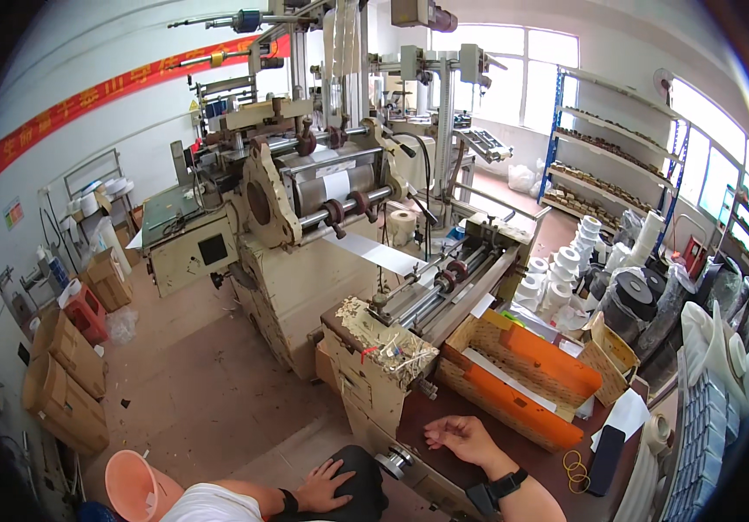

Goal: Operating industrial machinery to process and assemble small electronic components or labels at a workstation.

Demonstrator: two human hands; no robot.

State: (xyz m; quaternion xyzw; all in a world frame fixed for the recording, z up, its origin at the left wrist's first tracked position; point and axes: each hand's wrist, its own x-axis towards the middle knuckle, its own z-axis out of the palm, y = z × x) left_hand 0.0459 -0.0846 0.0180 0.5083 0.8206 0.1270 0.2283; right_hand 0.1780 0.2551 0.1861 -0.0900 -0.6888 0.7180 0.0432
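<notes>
My left hand [323, 489] lies flat on my dark-clothed knee with its fingers spread. It holds nothing. My right hand [463, 438] is over the dark red tabletop [418, 426], its fingers loosely bent and apart, with nothing visible in them. Just right of it sits a long orange cardboard box [514, 383] with patterned inner sides and a white paper strip inside. Ahead stands a large beige machine [279, 287] with rollers. A white paper web [379, 252] runs from it down to a lower roller unit [453, 277].
A black phone [606, 461], yellow rubber bands [576, 474] and white paper [628, 409] lie at the table's right. A pink bin [135, 487] and cardboard boxes [70, 374] stand left. White rolls [566, 270] and a loaded shelf rack [609, 157] are at the right.
</notes>
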